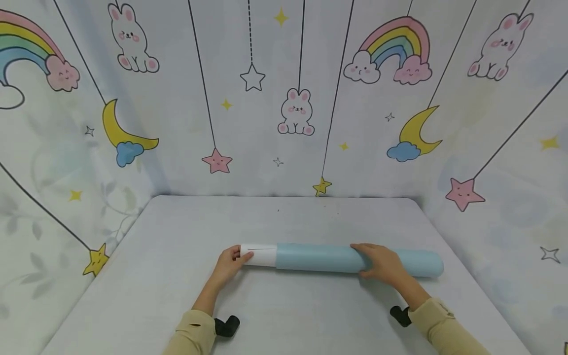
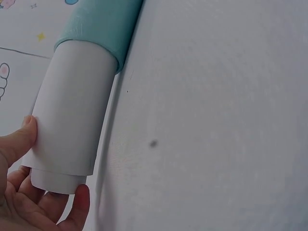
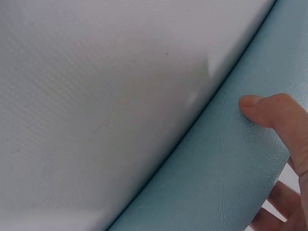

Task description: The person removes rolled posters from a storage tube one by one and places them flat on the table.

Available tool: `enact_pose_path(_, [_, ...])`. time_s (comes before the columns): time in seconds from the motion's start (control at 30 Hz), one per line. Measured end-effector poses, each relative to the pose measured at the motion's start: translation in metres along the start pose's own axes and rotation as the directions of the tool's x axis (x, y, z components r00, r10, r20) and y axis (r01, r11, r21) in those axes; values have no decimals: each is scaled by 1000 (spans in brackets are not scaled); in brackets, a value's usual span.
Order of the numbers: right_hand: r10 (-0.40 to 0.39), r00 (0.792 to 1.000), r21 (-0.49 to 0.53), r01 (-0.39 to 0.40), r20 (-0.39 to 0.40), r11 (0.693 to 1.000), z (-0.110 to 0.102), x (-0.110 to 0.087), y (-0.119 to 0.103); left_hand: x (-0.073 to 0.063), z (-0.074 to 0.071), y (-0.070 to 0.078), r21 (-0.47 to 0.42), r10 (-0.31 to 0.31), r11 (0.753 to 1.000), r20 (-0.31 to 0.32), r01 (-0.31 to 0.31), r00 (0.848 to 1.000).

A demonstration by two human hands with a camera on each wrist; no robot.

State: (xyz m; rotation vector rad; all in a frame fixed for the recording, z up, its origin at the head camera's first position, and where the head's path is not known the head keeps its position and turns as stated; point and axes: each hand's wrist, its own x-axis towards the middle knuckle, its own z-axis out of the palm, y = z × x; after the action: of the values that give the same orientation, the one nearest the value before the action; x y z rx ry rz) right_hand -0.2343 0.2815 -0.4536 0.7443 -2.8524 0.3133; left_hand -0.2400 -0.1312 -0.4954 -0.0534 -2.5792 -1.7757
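A light-blue tube (image 1: 315,257) with a finely creased, leather-like surface lies crosswise on the table. From its left end sticks out a white roll (image 1: 264,257), which looks like rolled paper. My left hand (image 1: 231,265) holds the outer end of that roll, thumb on the near side. In the left wrist view, an inner layer (image 2: 60,182) protrudes a little past the roll's outer layer, with the fingers curled about it. My right hand (image 1: 380,266) grips the tube right of its middle. The right wrist view shows the thumb (image 3: 262,108) pressing the blue surface, fingers around the far side.
The white table (image 1: 266,310) has a few small dark specks. Behind it and at both sides hang white cloths (image 1: 275,148) printed with rabbits, stars, moons and rainbows. Black devices (image 1: 227,326) sit at both wrists, by the beige sleeves (image 1: 191,335).
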Motion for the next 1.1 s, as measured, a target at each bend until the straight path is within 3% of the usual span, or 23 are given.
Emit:
enact_pose_path(0.5, [39,999,4,-39,6,999,-1,-6,11,0,-3,-3,32,21,999,-9,-20,1000])
enact_pose_path(1.1, [61,998,3,-61,3,998,-4,-13,15,0,-20,-7,36,-35,999,-34,36,999])
